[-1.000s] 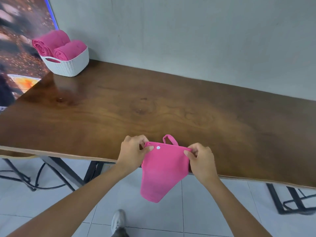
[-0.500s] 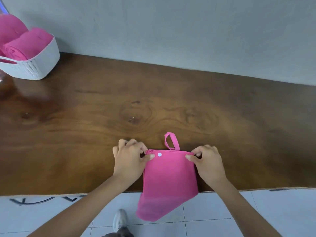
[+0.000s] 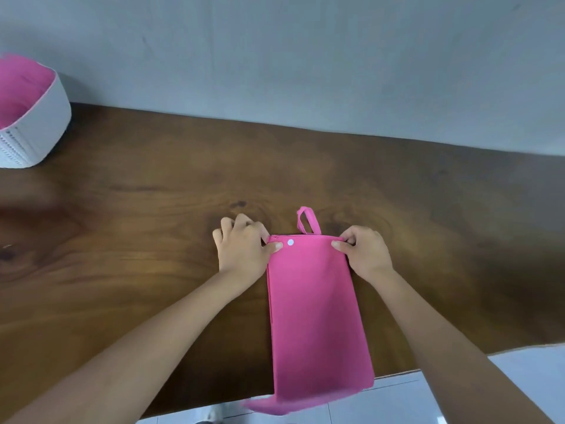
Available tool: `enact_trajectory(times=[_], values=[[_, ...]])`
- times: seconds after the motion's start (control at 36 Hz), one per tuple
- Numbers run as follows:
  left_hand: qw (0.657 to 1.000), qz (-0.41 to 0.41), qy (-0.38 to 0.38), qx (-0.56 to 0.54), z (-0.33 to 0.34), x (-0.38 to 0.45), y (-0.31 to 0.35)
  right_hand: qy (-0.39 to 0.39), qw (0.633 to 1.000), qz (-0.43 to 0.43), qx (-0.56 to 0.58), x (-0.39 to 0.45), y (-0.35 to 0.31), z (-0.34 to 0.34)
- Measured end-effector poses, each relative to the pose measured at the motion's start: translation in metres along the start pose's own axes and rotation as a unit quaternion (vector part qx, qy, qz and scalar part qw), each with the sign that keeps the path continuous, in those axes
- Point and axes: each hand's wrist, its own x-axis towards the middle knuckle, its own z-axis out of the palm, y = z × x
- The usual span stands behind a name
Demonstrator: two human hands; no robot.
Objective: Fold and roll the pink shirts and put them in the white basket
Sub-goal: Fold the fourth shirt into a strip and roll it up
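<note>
Left hand (image 3: 244, 249) pinches top left corner of pink shirt (image 3: 315, 319); right hand (image 3: 365, 252) pinches top right corner. Wooden table (image 3: 137, 240) fills middle of frame. Shirt lies flat as long folded strip at lower centre, bottom end hanging over near edge. White basket (image 3: 36, 130) at upper left, pink cloth inside. Small loop (image 3: 307, 220) at shirt's top edge, white dot (image 3: 290, 242) beside left thumb.

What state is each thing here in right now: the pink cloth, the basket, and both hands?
Pink shirt: folded into a strip, flat on the table, near end overhanging the edge.
White basket: upright, holding pink fabric.
Left hand: pinching the shirt's far-left corner.
Right hand: pinching its far-right corner.
</note>
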Motion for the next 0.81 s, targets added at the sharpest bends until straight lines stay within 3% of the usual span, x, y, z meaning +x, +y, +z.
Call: enact_trajectory(times=[0.39, 0.81], values=[[0.999, -0.038, 0.022, -0.015, 0.008, 0.092, 0.012, -0.026, 0.999, 0.031, 0.019, 0.102, -0.03, -0.008], [0.99, -0.122, 0.057, -0.041, 0.02, 0.203, 0.038, 0.011, 0.999, 0.022, -0.043, 0.217, -0.063, -0.013]])
